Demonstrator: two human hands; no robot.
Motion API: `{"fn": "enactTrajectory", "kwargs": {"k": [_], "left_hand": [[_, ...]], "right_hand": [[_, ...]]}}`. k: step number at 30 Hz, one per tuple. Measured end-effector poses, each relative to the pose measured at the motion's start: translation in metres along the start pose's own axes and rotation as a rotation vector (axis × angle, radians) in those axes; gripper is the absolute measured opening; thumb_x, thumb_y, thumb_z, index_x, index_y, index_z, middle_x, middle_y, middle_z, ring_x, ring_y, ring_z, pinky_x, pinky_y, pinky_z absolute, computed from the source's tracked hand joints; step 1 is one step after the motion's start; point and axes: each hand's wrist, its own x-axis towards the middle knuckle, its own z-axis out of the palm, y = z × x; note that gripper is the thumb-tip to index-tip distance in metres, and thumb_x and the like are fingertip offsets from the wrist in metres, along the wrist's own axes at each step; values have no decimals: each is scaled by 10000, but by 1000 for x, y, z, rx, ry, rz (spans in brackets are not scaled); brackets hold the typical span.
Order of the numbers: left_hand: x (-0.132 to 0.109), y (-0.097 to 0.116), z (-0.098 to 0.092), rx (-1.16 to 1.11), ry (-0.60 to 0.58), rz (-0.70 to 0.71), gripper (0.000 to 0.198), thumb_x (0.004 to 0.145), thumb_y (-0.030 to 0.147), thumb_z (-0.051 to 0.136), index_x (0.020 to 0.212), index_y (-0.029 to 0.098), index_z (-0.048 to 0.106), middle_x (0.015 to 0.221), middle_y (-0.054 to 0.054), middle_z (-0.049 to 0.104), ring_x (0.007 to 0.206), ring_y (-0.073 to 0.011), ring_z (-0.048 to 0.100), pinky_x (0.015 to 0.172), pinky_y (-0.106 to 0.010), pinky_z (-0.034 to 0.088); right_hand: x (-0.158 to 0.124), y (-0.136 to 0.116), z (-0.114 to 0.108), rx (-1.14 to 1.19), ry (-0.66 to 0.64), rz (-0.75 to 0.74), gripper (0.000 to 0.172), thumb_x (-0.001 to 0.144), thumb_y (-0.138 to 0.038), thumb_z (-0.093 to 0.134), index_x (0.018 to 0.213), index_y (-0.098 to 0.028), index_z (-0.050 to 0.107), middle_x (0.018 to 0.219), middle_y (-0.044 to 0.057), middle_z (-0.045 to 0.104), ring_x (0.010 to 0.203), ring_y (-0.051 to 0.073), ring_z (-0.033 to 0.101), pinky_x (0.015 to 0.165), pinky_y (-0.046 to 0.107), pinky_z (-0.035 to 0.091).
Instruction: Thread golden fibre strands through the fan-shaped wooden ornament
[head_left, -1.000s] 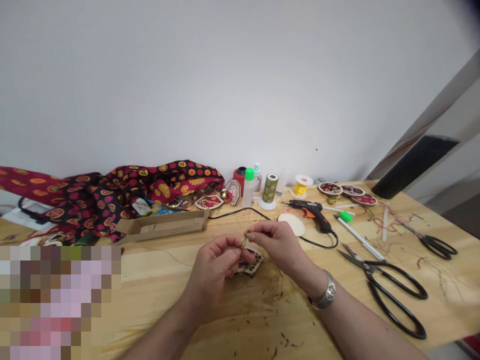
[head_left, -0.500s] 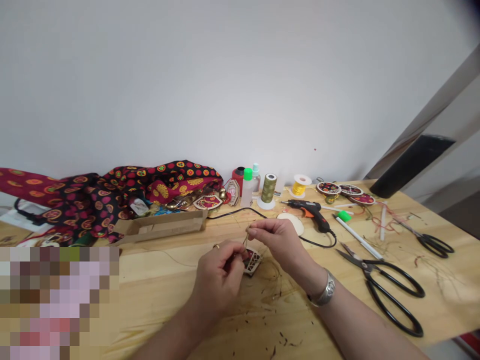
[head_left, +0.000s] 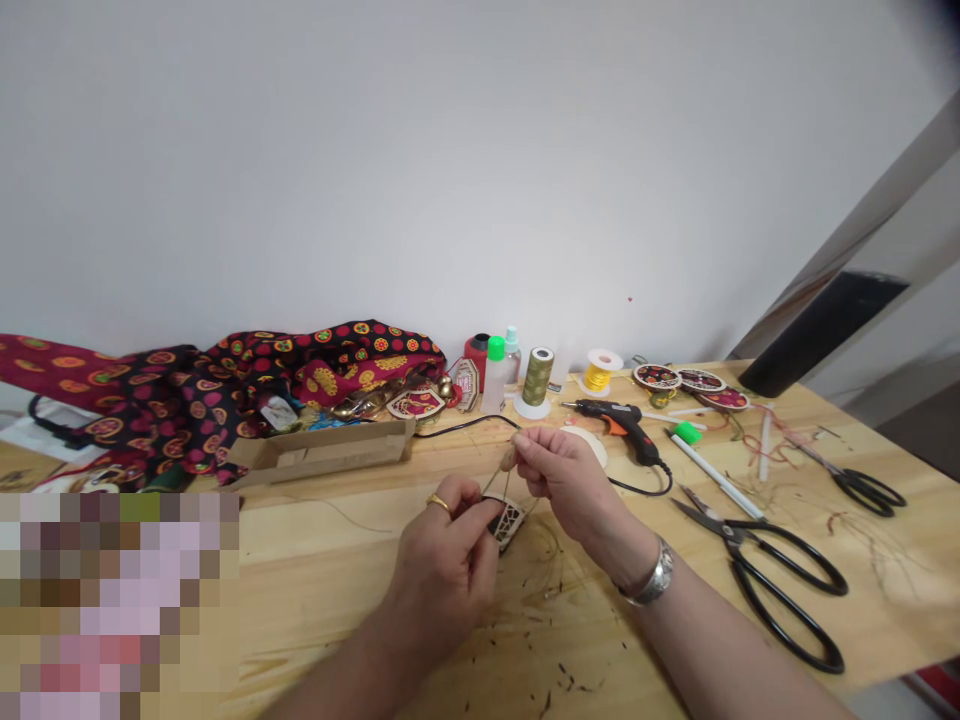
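My left hand, with a gold ring on one finger, pinches a small wooden lattice ornament just above the wooden table. A thin golden cord loop rises from the ornament. My right hand, a silver bracelet on its wrist, pinches the top of that loop and holds it taut a little above the ornament. Loose golden thread strands lie under and beside both hands.
Large black scissors lie right of my right arm, smaller scissors farther right. A glue gun, white pen, thread spools, glue bottles, cardboard box and patterned fabric line the back.
My right hand has drawn the cord loop up and slightly away, stretching it. My left hand has slid down and turned, showing its ring, still gripping the ornament.
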Motion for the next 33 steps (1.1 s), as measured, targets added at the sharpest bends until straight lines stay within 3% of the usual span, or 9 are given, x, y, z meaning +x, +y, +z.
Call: {"fn": "enactTrajectory", "kwargs": {"k": [4,16,20,24,25,27,29,31,33], "left_hand": [[1,1,0,-14,-9,1,280,697,20,439,864,147,625,788,-55,478,692,-144,506,600,-249,440],[-1,8,-6,-47,-161,74,197,647,43,436,686,149,598,691,-46,461,628,-156,459,541,-274,365],[0,12,-10,-75,-453,155,185,589,46,454,593,179,582,675,-52,541,608,-166,492,543,-286,376],[0,11,-17,-588,-944,85,276,603,43,486,687,212,688,591,-20,599,543,-142,538,498,-233,411],[1,10,-19,-715,-968,2,274,645,70,500,755,216,704,599,-24,610,542,-140,546,495,-229,418],[4,8,-22,-914,-789,-194,226,727,157,524,852,209,705,675,-42,630,543,-131,553,507,-232,436],[7,6,-22,-1022,-362,-363,194,776,218,521,862,199,694,829,-65,644,611,-128,582,567,-239,464],[11,5,-18,-1046,-8,-454,196,781,222,545,924,193,675,1029,-84,627,915,-189,583,794,-289,459],[14,4,-13,-1131,106,-547,252,800,230,532,1028,204,638,1164,-80,587,1097,-214,501,949,-342,373]], "right_hand": [[-1,-2,2,67,-2,28,201,736,-293,570,638,-134,495,575,9,547,434,44,274,399,186,126],[8,-27,-26,141,134,-127,261,676,-315,662,644,-153,460,493,-72,399,380,20,249,363,159,154],[6,-50,-45,155,263,-259,272,636,-296,699,626,-161,463,498,-67,402,390,28,292,350,155,206],[-2,-65,-54,120,325,-364,244,662,-276,682,612,-163,472,515,-61,395,407,36,329,369,160,264],[-5,-66,-53,85,320,-374,235,679,-281,670,614,-163,477,515,-57,400,409,39,337,372,164,264],[-9,-62,-47,-7,262,-360,202,719,-286,635,638,-164,496,508,-51,420,409,46,344,376,174,251],[-12,-55,-34,-107,154,-317,164,750,-275,604,667,-165,515,492,-52,430,404,49,329,381,181,235],[-17,-45,-18,-238,65,-265,178,782,-261,568,645,-160,517,501,-46,454,424,49,335,407,184,255],[-21,-35,-2,-316,-18,-225,133,783,-229,560,670,-165,532,521,-47,474,453,53,368,433,182,287]]}}
